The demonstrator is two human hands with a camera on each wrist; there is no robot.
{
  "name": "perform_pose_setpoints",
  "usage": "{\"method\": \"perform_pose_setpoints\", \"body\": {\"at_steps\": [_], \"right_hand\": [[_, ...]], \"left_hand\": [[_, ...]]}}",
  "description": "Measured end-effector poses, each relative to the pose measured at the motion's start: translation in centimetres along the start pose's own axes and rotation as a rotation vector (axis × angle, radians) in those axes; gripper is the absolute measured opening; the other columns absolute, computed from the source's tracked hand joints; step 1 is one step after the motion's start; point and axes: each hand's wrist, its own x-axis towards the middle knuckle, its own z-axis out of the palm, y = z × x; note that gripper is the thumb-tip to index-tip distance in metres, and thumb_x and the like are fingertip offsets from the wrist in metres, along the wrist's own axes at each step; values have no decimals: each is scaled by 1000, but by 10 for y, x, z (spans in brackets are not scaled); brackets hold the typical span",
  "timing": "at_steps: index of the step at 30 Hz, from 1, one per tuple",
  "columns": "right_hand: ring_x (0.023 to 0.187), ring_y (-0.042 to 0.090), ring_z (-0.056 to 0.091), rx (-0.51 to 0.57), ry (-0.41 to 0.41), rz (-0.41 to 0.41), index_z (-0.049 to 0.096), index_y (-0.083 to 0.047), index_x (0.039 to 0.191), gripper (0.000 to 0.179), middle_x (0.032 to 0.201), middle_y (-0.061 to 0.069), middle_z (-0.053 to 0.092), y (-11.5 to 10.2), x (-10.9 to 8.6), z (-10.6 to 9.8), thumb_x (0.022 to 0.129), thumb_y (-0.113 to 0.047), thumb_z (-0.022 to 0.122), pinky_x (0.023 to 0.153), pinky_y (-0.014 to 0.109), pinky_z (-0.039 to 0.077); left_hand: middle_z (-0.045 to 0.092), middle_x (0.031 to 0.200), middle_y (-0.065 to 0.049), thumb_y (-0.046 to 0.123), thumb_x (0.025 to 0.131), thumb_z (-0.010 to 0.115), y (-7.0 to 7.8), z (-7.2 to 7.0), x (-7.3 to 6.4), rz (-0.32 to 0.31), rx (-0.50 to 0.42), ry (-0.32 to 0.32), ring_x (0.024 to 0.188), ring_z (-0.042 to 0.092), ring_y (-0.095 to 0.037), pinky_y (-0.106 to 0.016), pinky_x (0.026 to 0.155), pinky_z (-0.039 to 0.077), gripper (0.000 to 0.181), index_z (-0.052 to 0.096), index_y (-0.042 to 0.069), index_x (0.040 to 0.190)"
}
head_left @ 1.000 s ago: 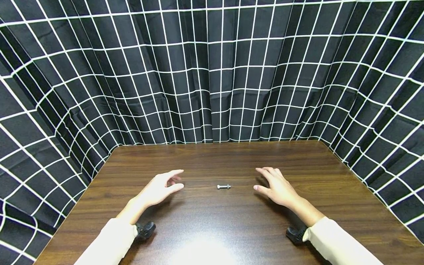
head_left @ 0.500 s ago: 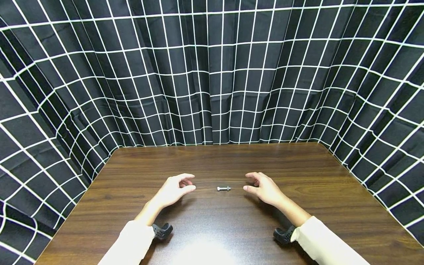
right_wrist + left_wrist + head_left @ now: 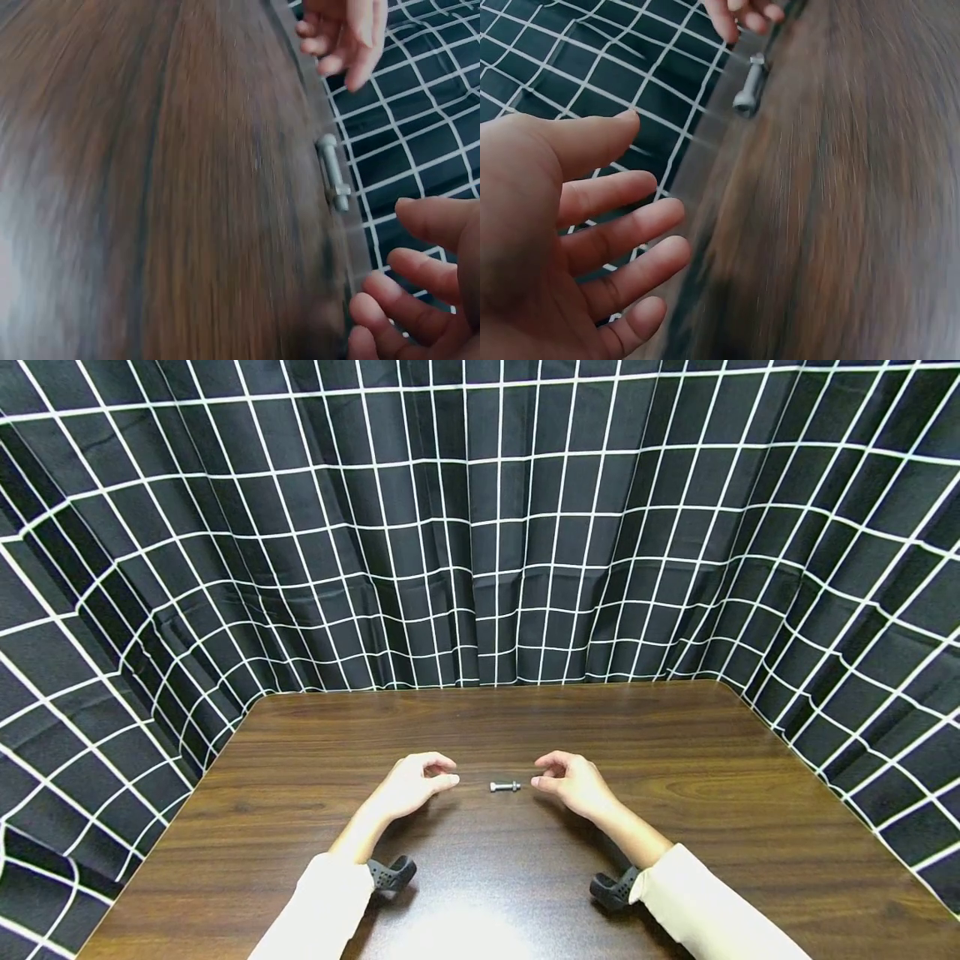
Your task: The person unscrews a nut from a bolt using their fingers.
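Note:
A small silver bolt (image 3: pixel 505 787) with a nut (image 3: pixel 341 190) threaded near its right end lies on the brown wooden table (image 3: pixel 480 727). Its head points left in the head view. To the left of the bolt is my left hand (image 3: pixel 412 785), fingers loosely bent and holding nothing. My right hand (image 3: pixel 576 787) hovers to the right, its thumb and fingertips closer to the nut end but apart from it. In the left wrist view the left hand (image 3: pixel 592 232) shows its palm with fingers spread. The right hand (image 3: pixel 420 292) has relaxed fingers in the right wrist view.
A black curtain (image 3: pixel 495 527) with a white grid hangs behind the table and along both sides. Black wrist cameras (image 3: pixel 393 873) sit below both wrists. Bright light reflects off the table's near part (image 3: pixel 461 935).
Both hands have moved inward toward the bolt from either side, and their fingers have bent somewhat more. The bolt has stayed in place on the table.

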Motion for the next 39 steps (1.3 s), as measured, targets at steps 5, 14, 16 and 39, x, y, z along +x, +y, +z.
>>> {"method": "perform_pose_setpoints", "body": {"at_steps": [5, 14, 16, 39], "right_hand": [[63, 11, 55, 0, 44, 23, 69, 1, 100, 24, 75, 2, 66, -4, 3, 8, 80, -10, 74, 56, 30, 44], [62, 11, 56, 16, 93, 78, 71, -1, 94, 20, 71, 0, 66, -11, 9, 24, 78, -10, 76, 56, 29, 43], [61, 11, 55, 12, 84, 90, 72, -2, 94, 19, 70, -1, 66, -14, 9, 26, 77, -11, 75, 55, 29, 42], [73, 14, 60, -153, 20, 129, 75, -12, 78, 5, 76, -3, 70, -25, 8, 31, 75, -10, 79, 68, 38, 44]], "left_hand": [[71, 88, 1, 22, 88, 70, 10, 8, 7, -13, -31, -1, 77, 64, -11, -32, 72, 49, 27, 70, 4, 108], [71, 83, 1, 23, 88, 70, 20, 21, 14, -69, -36, 50, 74, 65, -12, -30, 68, 49, 23, 71, 6, 104], [70, 79, 1, 23, 88, 69, 22, 24, 14, -84, -36, 49, 69, 63, -12, -29, 63, 48, 23, 71, 5, 102], [65, 69, 8, 17, 74, 81, 39, 53, 20, -144, 159, 93, 65, 57, -10, -35, 64, 44, 13, 76, 16, 86]]}}
